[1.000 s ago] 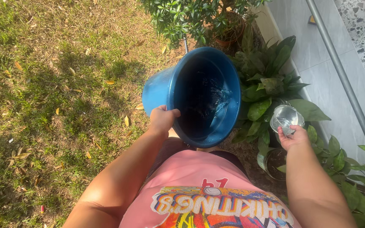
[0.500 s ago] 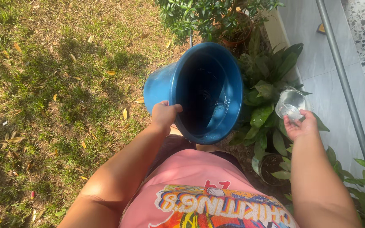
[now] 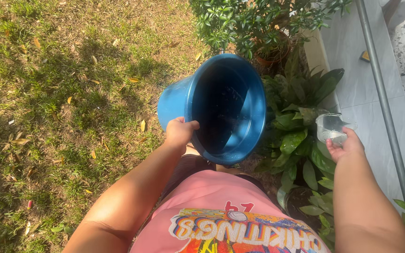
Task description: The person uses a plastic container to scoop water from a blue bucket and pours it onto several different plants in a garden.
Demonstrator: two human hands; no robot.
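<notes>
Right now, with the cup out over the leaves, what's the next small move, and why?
Probably tip the clear cup in the right hand over the broad-leaved plant below: it seems to hold a little water. The left hand holds the tilted blue bucket by its rim.
</notes>
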